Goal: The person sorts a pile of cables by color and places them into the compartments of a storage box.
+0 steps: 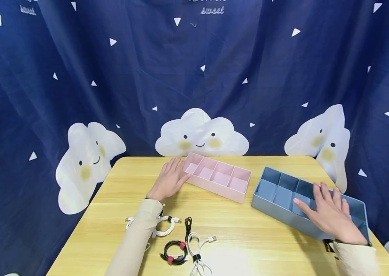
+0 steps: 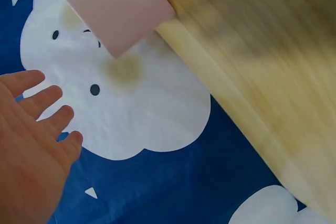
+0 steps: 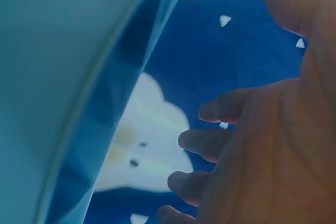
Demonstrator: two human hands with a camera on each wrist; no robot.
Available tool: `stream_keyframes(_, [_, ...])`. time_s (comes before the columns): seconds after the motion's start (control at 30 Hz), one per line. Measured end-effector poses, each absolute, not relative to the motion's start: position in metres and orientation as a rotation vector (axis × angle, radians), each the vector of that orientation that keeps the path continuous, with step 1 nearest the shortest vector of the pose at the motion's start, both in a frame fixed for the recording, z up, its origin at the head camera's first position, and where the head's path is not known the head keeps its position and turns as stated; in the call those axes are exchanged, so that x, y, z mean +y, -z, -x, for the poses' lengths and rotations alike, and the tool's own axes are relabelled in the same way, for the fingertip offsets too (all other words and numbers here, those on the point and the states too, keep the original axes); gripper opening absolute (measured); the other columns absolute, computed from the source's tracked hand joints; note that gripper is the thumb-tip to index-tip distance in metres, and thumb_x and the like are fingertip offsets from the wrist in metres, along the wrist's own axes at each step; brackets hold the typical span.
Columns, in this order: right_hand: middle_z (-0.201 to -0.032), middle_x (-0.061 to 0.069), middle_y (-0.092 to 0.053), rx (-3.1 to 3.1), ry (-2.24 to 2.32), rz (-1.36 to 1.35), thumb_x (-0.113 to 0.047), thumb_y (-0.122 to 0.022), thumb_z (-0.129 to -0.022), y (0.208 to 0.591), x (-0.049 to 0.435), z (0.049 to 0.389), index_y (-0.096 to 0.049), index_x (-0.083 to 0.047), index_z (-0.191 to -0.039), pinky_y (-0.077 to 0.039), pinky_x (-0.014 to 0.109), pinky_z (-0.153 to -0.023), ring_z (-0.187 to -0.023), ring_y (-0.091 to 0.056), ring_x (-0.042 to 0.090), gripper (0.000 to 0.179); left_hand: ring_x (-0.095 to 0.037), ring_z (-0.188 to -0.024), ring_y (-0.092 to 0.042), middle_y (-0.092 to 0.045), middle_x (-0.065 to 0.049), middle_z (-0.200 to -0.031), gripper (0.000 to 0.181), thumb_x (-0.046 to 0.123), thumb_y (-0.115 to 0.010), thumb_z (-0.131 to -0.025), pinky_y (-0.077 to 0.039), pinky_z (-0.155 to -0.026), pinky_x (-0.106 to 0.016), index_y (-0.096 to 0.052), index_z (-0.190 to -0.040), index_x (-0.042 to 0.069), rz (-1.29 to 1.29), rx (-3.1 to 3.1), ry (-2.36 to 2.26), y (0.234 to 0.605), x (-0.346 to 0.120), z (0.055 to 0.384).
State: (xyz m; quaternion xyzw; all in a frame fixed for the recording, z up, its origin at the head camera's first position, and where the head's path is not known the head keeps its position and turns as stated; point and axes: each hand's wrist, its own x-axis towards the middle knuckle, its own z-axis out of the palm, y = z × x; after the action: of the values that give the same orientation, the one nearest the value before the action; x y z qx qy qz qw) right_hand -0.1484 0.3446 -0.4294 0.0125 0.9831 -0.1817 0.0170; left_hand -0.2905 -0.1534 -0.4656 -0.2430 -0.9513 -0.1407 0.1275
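A pink divided box [image 1: 211, 187] lies at an angle near the back edge of the table. My left hand [image 1: 169, 179] is at its left end, fingers extended; whether it touches the box is unclear in the head view. The left wrist view shows that hand [image 2: 37, 135] with spread fingers and nothing in them, beside the pink box [image 2: 113, 9]. On the right stands a larger blue divided box [image 1: 280, 216]. My right hand [image 1: 332, 212] hovers over its right part, fingers loosely extended. The right wrist view has the palm [image 3: 268, 145] apart from the blue box's wall [image 3: 58, 51].
Near the front lie a white coiled cable [image 1: 165, 231], a black coiled cable with red ties [image 1: 175, 262], a small black cable [image 1: 188, 226] and a white cable with a black tie [image 1: 196, 257]. Another white cable end [image 1: 129, 220] shows beside my left sleeve. A blue curtain [image 1: 139, 76] hangs behind the table.
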Motion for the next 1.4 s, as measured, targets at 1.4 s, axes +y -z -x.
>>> stream_keyframes(1.4, [-0.146, 0.058, 0.020, 3.064, 0.580, -0.286, -0.062, -0.035, -0.106, 0.485, 0.423, 0.089, 0.006, 0.035, -0.142, 0.006, 0.077, -0.117, -0.138, 0.015, 0.073, 0.111, -0.033, -0.162, -0.016, -0.021, -0.014, -0.173, 0.077, 0.059, -0.032, -0.107, -0.023, -0.128, -0.059, -0.024, -0.164, 0.008, 0.839, -3.019, 0.225, 0.496, -0.109, 0.366])
